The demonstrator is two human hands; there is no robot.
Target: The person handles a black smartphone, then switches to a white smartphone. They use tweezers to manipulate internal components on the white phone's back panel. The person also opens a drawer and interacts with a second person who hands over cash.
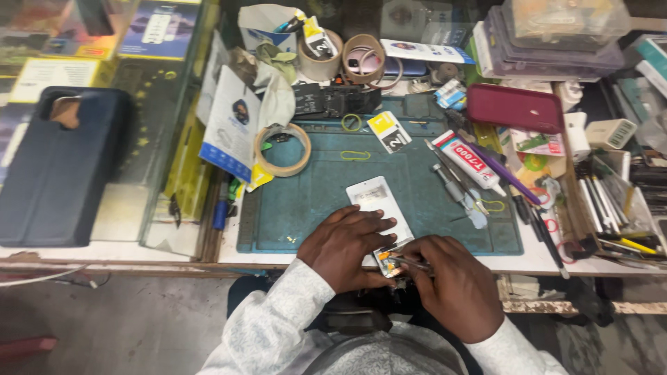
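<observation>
A white opened phone (376, 199) lies on the teal work mat (299, 208), its near end reaching the table's front edge. My left hand (345, 248) presses flat on the phone's lower part and holds it down. My right hand (451, 285) pinches thin metal tweezers (404, 261), and the tips rest at the phone's exposed lower end, where small orange and metal parts show. Both sleeves are pale and patterned.
A tape roll (282, 148), a glue tube (472, 161), a purple-handled tool (501, 171) and screwdrivers lie around the mat. A maroon phone case (514, 107) sits back right, a dark folio case (59, 167) far left. Many tools crowd the right edge.
</observation>
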